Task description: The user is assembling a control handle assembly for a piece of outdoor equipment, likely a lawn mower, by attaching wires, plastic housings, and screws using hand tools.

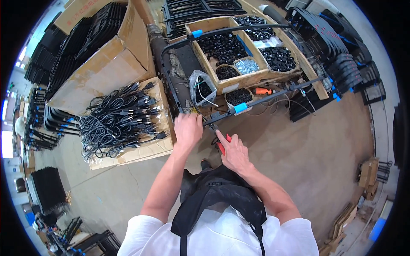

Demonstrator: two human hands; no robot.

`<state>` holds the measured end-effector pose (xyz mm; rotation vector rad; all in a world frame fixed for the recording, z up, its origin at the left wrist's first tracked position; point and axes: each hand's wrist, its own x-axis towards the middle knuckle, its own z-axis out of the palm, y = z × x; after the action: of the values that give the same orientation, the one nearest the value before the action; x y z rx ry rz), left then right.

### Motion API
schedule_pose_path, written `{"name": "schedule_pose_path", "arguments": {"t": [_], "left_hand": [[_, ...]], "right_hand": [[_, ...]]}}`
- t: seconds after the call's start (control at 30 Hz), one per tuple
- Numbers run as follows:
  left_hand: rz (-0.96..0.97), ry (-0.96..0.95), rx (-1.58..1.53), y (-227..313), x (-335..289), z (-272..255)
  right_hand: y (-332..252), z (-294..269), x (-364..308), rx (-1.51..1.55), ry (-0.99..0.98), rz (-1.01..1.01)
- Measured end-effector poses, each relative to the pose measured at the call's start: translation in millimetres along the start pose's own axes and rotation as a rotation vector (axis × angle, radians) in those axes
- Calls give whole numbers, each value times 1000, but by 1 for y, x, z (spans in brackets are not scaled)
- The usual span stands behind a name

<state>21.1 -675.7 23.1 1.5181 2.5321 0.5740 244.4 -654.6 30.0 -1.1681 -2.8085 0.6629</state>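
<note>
White shirt (218,232), black frame (265,100) ahead — left hand (188,129) clasping it, right hand (235,154) gripping pliers (221,148)

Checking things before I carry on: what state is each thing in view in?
Black frame: extends over the wooden tray, blue tape on it
Wooden tray: open, divided, filled with small parts
Left grip: at the black frame's near end, fingertips partly hidden
Right grip: closed on the red-handled tool
Red-handled tool: handles apart, jaws unclear
Plastic bag: holding dark contents
Black cables: heaped on cardboard, loosely looped
Cardboard box: open, packed
Orange tool: lying unheld
</note>
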Motion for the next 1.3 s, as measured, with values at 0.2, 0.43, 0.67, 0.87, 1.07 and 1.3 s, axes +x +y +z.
{"name": "schedule_pose_path", "arguments": {"t": [0.2,0.43,0.67,0.87,1.07,1.3], "left_hand": [[103,-365,315,-5,39,31],[34,-248,-55,-6,37,45],[-53,-211,-45,-11,41,52],[-89,-210,-64,-3,44,51],[-130,-193,-62,-2,45,52],[-169,-157,-74,12,50,58]], "right_hand": [[-13,13,-3,-63,98,16],[-31,33,2,-109,117,110],[-30,42,3,-11,132,145],[43,76,13,1705,-356,265],[43,46,22,624,-271,212],[102,28,20,530,-335,353]]}}
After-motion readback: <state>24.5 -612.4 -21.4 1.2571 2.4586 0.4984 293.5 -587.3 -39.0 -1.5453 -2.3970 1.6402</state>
